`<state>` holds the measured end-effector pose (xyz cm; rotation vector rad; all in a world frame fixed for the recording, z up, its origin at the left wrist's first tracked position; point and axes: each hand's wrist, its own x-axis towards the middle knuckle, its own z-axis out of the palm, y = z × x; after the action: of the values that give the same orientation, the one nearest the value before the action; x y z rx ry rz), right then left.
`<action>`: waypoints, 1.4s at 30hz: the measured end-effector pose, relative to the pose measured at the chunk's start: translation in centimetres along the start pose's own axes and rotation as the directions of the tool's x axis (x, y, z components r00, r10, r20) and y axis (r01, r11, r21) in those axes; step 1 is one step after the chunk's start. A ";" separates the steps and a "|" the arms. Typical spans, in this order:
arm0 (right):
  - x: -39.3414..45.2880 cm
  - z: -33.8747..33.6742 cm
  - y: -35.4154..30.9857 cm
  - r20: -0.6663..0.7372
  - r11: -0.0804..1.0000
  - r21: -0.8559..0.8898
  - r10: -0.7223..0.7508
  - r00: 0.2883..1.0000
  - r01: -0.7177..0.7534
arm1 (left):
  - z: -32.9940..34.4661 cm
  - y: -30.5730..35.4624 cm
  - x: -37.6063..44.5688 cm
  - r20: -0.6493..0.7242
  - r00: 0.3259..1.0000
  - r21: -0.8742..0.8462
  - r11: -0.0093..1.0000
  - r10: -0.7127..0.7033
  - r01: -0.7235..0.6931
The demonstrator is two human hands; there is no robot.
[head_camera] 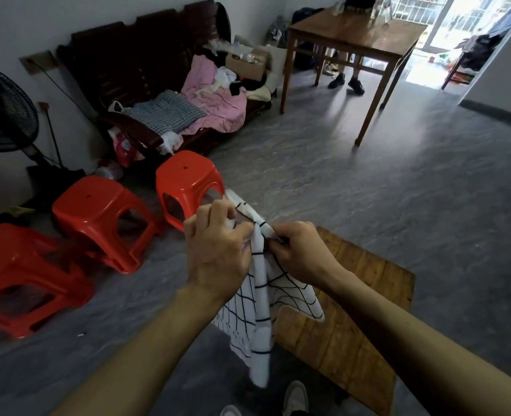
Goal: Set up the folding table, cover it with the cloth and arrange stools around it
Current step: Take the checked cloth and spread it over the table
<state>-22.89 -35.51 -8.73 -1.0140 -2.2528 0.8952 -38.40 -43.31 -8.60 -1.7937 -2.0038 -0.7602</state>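
Fingers of the left hand (215, 250) curl round the upper edge of the cloth (257, 298), clamped on a bunched fold; fingers of the right hand (300, 250) pinch the same edge just beside them, at 3 o'clock of the left hand. Cloth: white with a dark grid of lines, held up in the air, hanging down between the two forearms toward 6 o'clock, one corner spreading out toward 4 o'clock. Folding table, listed as counter (353, 325): worn wooden top, standing on the grey floor (368, 190) beneath and at 4 o'clock of the hands, its top bare, partly hidden by the cloth and the right forearm. Stools, red plastic, three: one stool (185, 181) upright at 11 o'clock of the hands, just beyond the cloth; a second stool (98, 211) at 9 o'clock, tilted; a third stool (17, 271) at 8 o'clock near the frame's left edge, also tilted, just beside the second. Dark wooden bench (122, 64) against the wall at 11 o'clock, heaped with pink and checked fabrics. Standing fan (2, 115) at 10 o'clock. Larger wooden table (362, 34) at 1 o'clock, with a person's legs and dark shoes (345, 81) behind it. Wearer's pale shoe (294, 397) on the floor at 6 o'clock.
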 end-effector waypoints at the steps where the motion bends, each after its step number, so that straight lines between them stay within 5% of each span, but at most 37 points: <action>1: 0.0 0.1 0.1 -0.013 1.000 -0.004 0.004 1.000 -0.004 | 0.1 0.0 -0.1 0.075 0.997 -0.040 0.999 -0.021 0.024; 3: 0.0 0.0 0.2 -0.040 1.000 -0.028 -0.003 0.999 0.001 | -0.1 0.2 -0.3 0.265 0.963 -0.203 0.973 -0.051 0.107; 6: 0.1 0.0 -0.3 -0.028 0.997 -0.063 -0.036 0.999 0.034 | -0.8 0.8 -0.3 0.514 0.854 -0.505 0.776 -0.082 0.378; 12: 0.0 0.4 -0.4 -0.026 0.993 -0.067 -0.096 0.995 0.094 | -0.6 0.3 -0.1 0.512 0.857 -0.615 0.670 -0.060 0.415; 23: -0.4 2.4 -2.4 -0.143 0.979 -0.179 -0.124 0.982 0.097 | 1.2 1.6 -1.3 0.367 0.909 -0.523 0.764 -0.198 0.378; 31: -0.8 2.9 -1.5 -0.205 0.973 -0.229 -0.021 0.979 -0.027 | 0.3 -3.7 -1.7 0.341 0.909 -0.420 0.826 -0.240 0.376; 38: -1.4 1.0 0.2 -0.295 0.974 -0.180 0.077 0.953 -0.135 | -1.1 -9.1 -0.3 0.351 0.921 -0.347 0.889 -0.171 0.297; 42: -0.5 0.2 1.1 -0.331 0.972 -0.177 0.086 0.940 -0.151 | -0.6 -9.7 1.1 0.306 0.951 -0.263 0.956 -0.043 0.128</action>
<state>-22.25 -35.39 -9.76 -1.2967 -2.0475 0.5080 -48.18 -43.37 -9.02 -2.0997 -2.2741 -0.8824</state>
